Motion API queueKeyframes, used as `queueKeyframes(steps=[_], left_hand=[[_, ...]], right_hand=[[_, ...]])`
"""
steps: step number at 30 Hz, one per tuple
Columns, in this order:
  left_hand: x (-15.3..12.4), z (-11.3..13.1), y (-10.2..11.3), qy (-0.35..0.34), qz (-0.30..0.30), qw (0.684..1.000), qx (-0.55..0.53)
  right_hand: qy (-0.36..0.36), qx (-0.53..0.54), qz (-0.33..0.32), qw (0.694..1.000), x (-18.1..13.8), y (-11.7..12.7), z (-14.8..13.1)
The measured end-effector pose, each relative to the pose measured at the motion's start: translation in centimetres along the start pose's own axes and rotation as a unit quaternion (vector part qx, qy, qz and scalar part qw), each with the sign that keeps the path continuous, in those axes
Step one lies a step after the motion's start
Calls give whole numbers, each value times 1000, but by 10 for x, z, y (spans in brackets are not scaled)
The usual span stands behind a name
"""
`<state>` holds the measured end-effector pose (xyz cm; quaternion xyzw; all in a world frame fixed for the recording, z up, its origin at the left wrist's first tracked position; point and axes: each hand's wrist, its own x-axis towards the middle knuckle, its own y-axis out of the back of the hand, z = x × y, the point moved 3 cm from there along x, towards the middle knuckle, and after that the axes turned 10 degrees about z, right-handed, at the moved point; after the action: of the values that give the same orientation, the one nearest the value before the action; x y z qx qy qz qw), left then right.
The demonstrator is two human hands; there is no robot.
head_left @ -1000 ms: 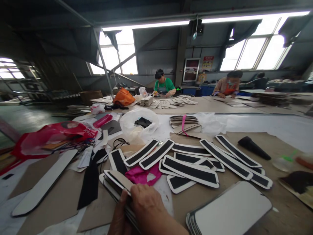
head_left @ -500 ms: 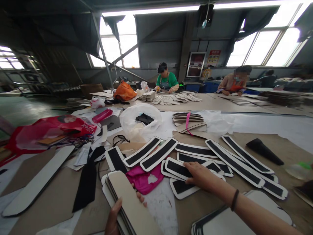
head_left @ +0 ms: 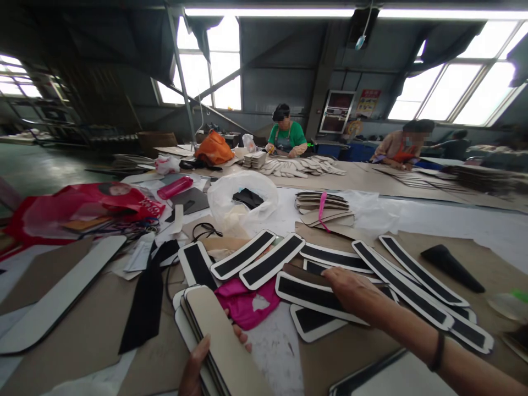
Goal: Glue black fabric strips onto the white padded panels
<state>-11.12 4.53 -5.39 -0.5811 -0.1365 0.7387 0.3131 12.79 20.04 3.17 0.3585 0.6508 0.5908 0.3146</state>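
My left hand (head_left: 198, 363) grips a stack of long rounded strips (head_left: 214, 335) at the bottom centre, beige side up. My right hand (head_left: 350, 289) reaches across the table and pinches the end of one black strip with a white border (head_left: 307, 294), lifting it off the others. Several more black-and-white strips (head_left: 396, 280) lie fanned out on the brown cardboard around it. A crumpled pink cloth (head_left: 245, 302) lies between my two hands.
A red plastic bag (head_left: 82, 212) lies at the left, a white plastic bag (head_left: 241, 206) behind the strips. A tied bundle of strips (head_left: 324, 203) sits mid-table, a black cone (head_left: 451, 267) at the right. Two people work at the far table (head_left: 371, 176).
My right hand left the stack, reached over to the spread strips and closed on one, which has shifted toward me. The left hand keeps the stack.
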Motion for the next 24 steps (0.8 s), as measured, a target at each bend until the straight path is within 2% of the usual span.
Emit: queueKeyframes(steps=[3,7,11,16,24], left_hand=[[0,-1,1,26,-1,999,19],[-1,0,-2,-5,-31,999,19],[-2,-2,-5,-18,-78,996,30],[1,-4,-4,-57,-93,993,40],[3,-5,-5,-57,-114,991,34]], right_hand=[[-4,27,-2,1000,17,7,-4],[2,65,-52,996,32,-12,-7],[15,78,-63,995,28,-30,-2],[25,56,-57,997,30,-40,10],[15,38,-41,998,32,-36,8]])
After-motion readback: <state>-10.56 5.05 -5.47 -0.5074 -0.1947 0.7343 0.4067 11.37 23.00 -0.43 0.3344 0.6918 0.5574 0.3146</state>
